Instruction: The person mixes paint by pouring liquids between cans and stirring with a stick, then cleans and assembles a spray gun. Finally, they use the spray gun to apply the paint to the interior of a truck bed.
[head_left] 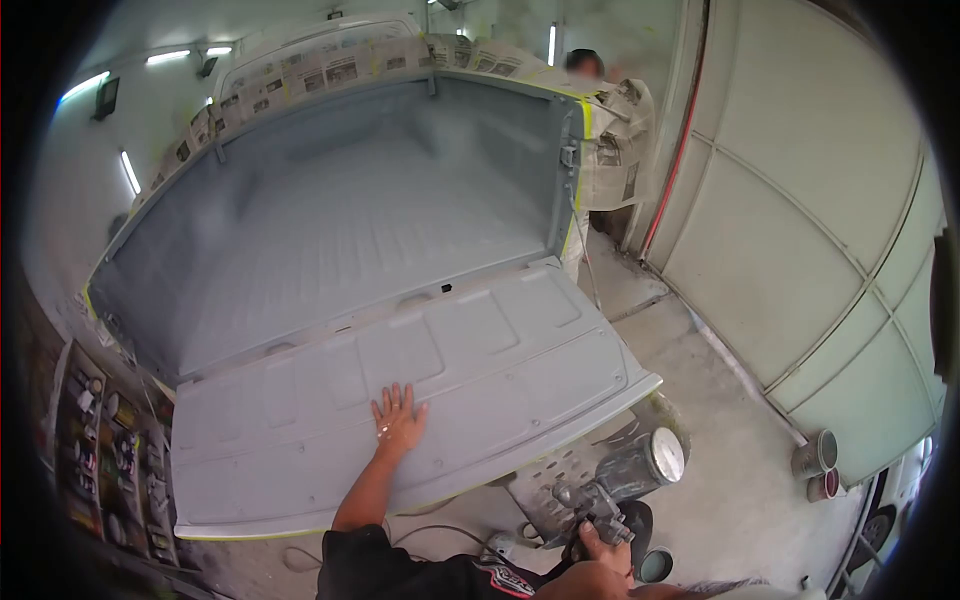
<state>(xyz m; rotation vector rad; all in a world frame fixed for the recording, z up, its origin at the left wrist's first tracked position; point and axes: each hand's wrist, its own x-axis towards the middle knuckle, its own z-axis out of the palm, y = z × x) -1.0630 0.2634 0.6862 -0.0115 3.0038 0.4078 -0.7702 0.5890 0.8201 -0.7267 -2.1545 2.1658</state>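
My left hand (400, 424) lies flat on the lowered tailgate (290, 440) of a pickup truck, fingers spread, with whitish marks on the skin. The tailgate is coated light grey and has raised panels. At the lower right, my right hand (604, 552) is wrapped round the handle of a spray gun (588, 502). A metal paint cup (628, 470) with a pale end is attached to the gun, tilted away to the right of the tailgate. Beyond the tailgate, the ribbed grey truck bed (350, 220) is open to view.
Newspaper masking (335, 68) and yellow tape edge the bed. Another person (584, 66) is behind the right side. Shelves of cans (105, 450) stand at left. Two tins (815, 455) sit by the right wall panels (800, 220). A hose (450, 530) trails near me.
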